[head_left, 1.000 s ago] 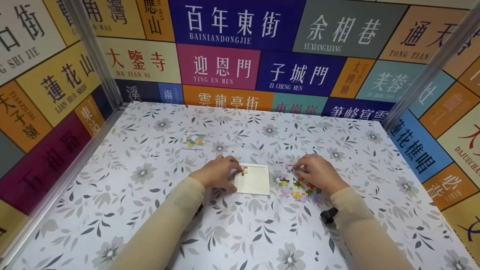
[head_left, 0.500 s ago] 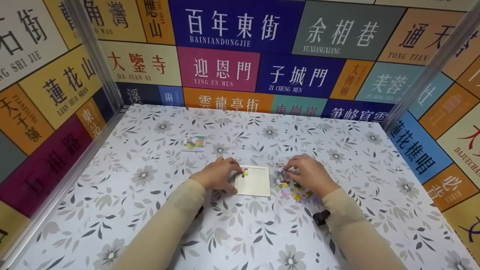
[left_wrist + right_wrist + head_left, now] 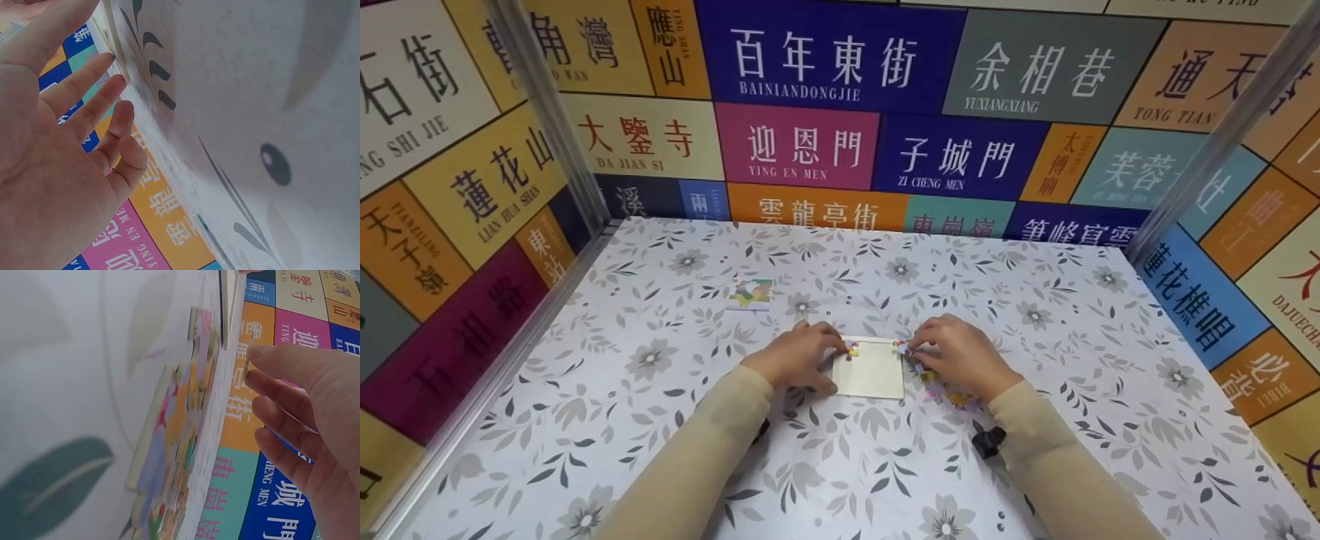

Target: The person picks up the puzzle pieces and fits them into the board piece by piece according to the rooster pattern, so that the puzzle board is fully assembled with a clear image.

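My left hand point(image 3: 802, 358) rests at the left side of a cream puzzle tray point(image 3: 874, 379), its fingers spread and fairly straight, touching the tray's edge. A small colourful puzzle piece point(image 3: 852, 350) lies in the tray's upper left corner, close to those fingertips. Between thumb and index finger my right hand point(image 3: 960, 360) pinches another puzzle piece point(image 3: 899, 346) over the tray's upper right corner. The right wrist view shows that held piece only edge-on. Loose puzzle pieces point(image 3: 174, 439) lie in a pile right of the tray, partly hidden under my right hand in the head view.
A small colourful picture card point(image 3: 751, 293) lies farther back on the left. Everything sits on a table point(image 3: 660, 450) with a floral cover. Walls of coloured sign panels point(image 3: 802, 142) rise behind and on both sides.
My right hand has moved left from above the loose pieces to the tray's upper right corner, bringing the pinched puzzle piece along. The left hand has stayed at the tray's left side.
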Tool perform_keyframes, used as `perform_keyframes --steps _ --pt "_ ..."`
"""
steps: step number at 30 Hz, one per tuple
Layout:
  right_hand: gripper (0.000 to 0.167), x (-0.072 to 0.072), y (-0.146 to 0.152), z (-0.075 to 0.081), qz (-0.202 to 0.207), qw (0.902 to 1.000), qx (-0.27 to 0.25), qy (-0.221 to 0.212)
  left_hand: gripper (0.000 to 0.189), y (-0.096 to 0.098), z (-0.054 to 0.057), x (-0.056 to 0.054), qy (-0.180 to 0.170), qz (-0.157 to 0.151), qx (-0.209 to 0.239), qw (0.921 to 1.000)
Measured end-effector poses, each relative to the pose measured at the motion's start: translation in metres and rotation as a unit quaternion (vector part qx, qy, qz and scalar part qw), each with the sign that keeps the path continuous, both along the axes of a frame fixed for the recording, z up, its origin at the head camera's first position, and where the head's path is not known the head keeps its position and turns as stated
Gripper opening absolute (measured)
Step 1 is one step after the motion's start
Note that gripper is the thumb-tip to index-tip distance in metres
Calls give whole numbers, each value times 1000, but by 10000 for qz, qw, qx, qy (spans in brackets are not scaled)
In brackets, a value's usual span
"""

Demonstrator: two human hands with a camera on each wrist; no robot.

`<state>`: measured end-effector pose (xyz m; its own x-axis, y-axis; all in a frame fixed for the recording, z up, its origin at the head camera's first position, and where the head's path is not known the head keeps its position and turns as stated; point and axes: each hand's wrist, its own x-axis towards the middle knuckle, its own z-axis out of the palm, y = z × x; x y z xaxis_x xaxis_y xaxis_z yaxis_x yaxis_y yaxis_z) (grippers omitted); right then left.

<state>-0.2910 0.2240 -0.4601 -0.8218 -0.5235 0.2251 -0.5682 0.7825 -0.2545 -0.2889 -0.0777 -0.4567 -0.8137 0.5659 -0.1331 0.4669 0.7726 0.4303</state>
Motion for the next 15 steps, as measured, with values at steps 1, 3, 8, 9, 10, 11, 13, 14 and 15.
perform_keyframes --steps 1,3,8,9,10,11,13,14,15 --pt "7 0 0 0 -2 10000 11 -7 60 1 0 0 -18 11 -5 10000" --pt "7 1 -1 -1 8 10000 33 3 61 2 0 0 -53 16 2 10000" --pt "8 0 -8 -2 101 9999 22 -52 63 1 -1 1 -166 79 0 9998" --pt "9 0 -10 -2 129 9999 20 -42 62 0 0 1 -180 102 -12 9998" --pt "9 -1 -12 -2 146 9999 19 -32 62 0 0 1 -186 114 -15 9998" --pt "9 -1 -14 -1 161 9999 34 -10 62 0 0 1 -178 127 -14 9998" --pt "10 -1 -17 0 181 9998 49 37 60 0 1 1 -144 111 -8 9998" --pt "10 -2 -19 0 189 9998 68 62 60 0 1 1 -131 95 -1 9999" --pt "10 -2 -20 0 201 9997 81 75 60 0 2 1 -114 71 12 9999"
